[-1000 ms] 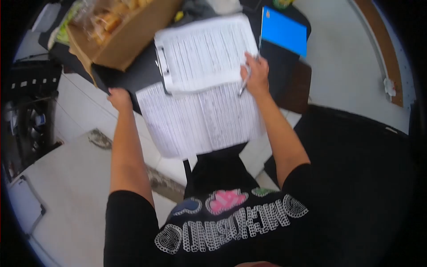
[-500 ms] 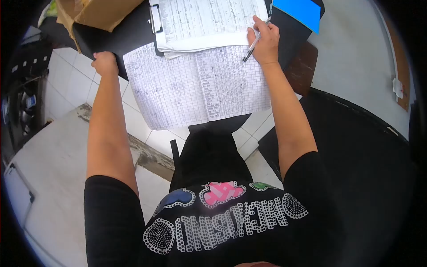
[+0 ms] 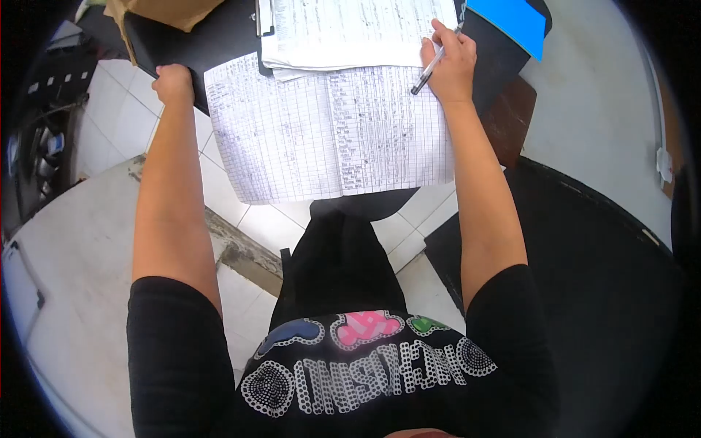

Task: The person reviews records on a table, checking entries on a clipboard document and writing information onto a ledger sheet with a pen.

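Observation:
My right hand [image 3: 454,69] holds a pen [image 3: 424,79] with a clear barrel and a black lower end. It rests at the right edge of a stack of printed sheets [image 3: 343,36]. That stack lies on a clipboard with a metal clip [image 3: 266,18]. Beneath the clipboard an open ledger [image 3: 285,139], ruled in a grid and filled with handwriting, hangs over the near side of the black table [image 3: 157,44]. At the table's left edge, my left hand [image 3: 175,84] is closed around the edge; some of its fingers are hidden.
A brown cardboard box [image 3: 164,11] stands at the back left of the table. Something flat and bright blue [image 3: 507,22] lies at the back right. A brown surface [image 3: 511,117] and a large black one [image 3: 577,248] are to the right. White tiles [image 3: 270,226] cover the floor.
The view has shifted, so the table and papers sit slightly higher and further right. Both hands keep much the same places on the table edge and the sheets.

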Available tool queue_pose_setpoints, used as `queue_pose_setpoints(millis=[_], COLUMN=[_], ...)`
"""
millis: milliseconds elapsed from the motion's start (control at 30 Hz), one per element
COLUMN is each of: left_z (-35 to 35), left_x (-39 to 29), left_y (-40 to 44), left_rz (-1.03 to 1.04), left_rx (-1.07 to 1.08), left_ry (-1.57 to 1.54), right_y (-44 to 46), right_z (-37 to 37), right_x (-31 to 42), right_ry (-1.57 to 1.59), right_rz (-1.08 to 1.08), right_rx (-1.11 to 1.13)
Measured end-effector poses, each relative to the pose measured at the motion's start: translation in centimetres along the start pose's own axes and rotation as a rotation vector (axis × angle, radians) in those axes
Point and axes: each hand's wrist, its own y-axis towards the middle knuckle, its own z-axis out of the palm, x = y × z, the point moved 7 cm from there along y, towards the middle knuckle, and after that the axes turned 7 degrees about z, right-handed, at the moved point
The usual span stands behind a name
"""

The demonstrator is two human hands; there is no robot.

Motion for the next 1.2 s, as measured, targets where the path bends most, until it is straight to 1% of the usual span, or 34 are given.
queue_pose_setpoints(millis=[100, 200, 300, 400, 467, 567, 867, 967, 1067, 1133, 1167, 1200], left_z=[0.1, 0.5, 0.4, 0.5, 0.6, -0.1, -0.2, 0.1, 0.4, 1.0, 0.9, 1.0], left_x=[0.4, 0.7, 0.8, 0.4, 0.8, 0.1, 0.2, 0.0, 0.3, 0.3, 1.1, 0.8], left_y=[0.6, 1.3, 1.4, 1.2, 1.7, 0.1, 0.3, 0.5, 1.3, 2.0, 2.3, 2.0], left_rz=[-0.001, 0.041, 0.055, 0.110, 0.088, 0.039, -0.009, 0.097, 0.104, 0.178, 0.055, 0.074], left_rx=[-0.005, -0.017, -0.038, -0.028, -0.038, -0.008, 0.026, 0.021, 0.022, 0.049, -0.020, -0.007], left_ry=[0.006, -0.015, -0.012, 0.069, 0.060, -0.005, 0.010, 0.047, 0.085, 0.162, 0.046, 0.068], right_y=[0.0, -0.1, -0.1, -0.2, -0.1, -0.1, 0.1, -0.1, -0.1, -0.1, -0.1, 0.0], right_z=[0.0, 0.0, -0.1, 0.2, 0.4, 0.5, 0.2, 0.4, 0.3, 0.2, 0.2, 0.0], right_x=[0.1, -0.1, 0.3, -0.1, -0.3, -0.3, 0.3, 0.0, -0.1, 0.0, -0.2, -0.5], right_ry=[-0.063, -0.038, -0.065, -0.046, -0.055, -0.078, -0.077, -0.063, -0.041, -0.035, -0.002, 0.040], right_rz=[0.012, 0.022, -0.048, 0.026, 0.035, 0.020, 0.028, 0.016, -0.012, -0.027, -0.010, 0.019], right_rx=[0.032, 0.039, -0.019, 0.028, 0.056, 0.077, 0.094, 0.074, 0.047, 0.025, 0.038, 0.045])
